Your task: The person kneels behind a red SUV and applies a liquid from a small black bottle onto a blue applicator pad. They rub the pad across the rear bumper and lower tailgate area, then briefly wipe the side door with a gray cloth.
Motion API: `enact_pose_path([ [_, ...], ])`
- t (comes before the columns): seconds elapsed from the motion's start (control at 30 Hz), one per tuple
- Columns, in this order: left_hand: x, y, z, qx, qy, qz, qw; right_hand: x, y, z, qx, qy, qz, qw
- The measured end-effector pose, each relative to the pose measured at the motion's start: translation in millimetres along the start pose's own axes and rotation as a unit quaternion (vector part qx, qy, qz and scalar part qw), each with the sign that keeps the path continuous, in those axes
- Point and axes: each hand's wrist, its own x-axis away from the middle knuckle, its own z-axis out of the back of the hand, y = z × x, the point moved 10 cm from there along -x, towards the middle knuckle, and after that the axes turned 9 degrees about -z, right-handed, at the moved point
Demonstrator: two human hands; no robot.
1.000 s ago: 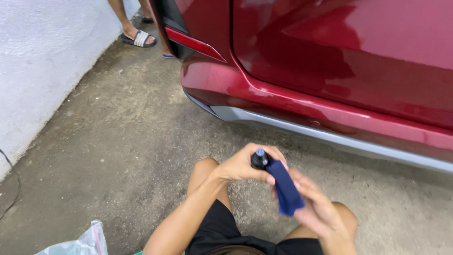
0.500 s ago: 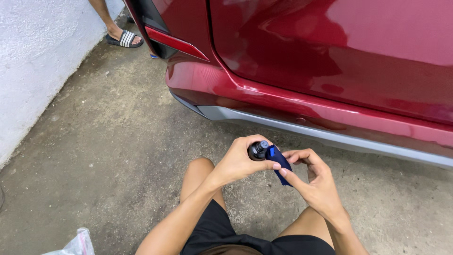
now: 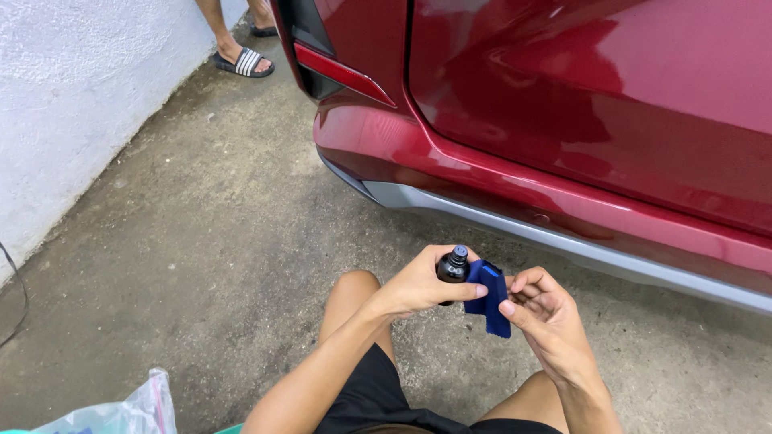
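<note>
Moved: blue cloth now bunched closer against the bottle since before.
Left hand: wrapped around small dark round bottle.
Right hand: fingers curled, pinching soft cloth.

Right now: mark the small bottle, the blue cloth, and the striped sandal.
small dark bottle (image 3: 452, 268), head view, on its shoulder below the cap.
blue cloth (image 3: 492, 296), head view, on its middle fold.
striped sandal (image 3: 244, 62), head view, on its strap.

Grey concrete floor, white rough wall, daylight
</note>
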Motion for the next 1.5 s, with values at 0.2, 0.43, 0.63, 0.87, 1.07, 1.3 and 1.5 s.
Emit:
enact_pose_path([
  [0.2,8.7,10.3,1.6,0.028,0.007,-0.011,1.000,-1.6,-0.8,-10.4,-0.015,-0.017,-0.001,1.000],
  [0.43,20.0,18.5,15.5,0.065,0.048,-0.009,0.997,-8.1,-14.5,-36.0,0.015,-0.005,0.023,1.000],
  [0.63,27.3,18.3,27.3,0.034,0.064,-0.002,0.997,-11.0,-25.5,-58.2,0.030,0.005,0.028,0.999],
  [0.87,33.1,39.3,33.2,-0.111,0.145,-0.056,0.982,-11.6,-29.0,-55.4,0.073,0.045,0.062,0.994],
  [1.07,40.3,54.7,24.4,-0.142,0.162,-0.070,0.974,-0.1,-54.0,-69.9,0.270,0.128,0.201,0.933],
  [1.3,43.5,70.5,31.9,-0.141,0.174,-0.092,0.970,13.4,-71.1,-99.8,0.429,0.214,0.271,0.834],
  [1.5,45.6,75.1,40.6,-0.180,0.165,-0.112,0.963,5.6,-64.1,-106.8,0.417,0.207,0.263,0.845],
])
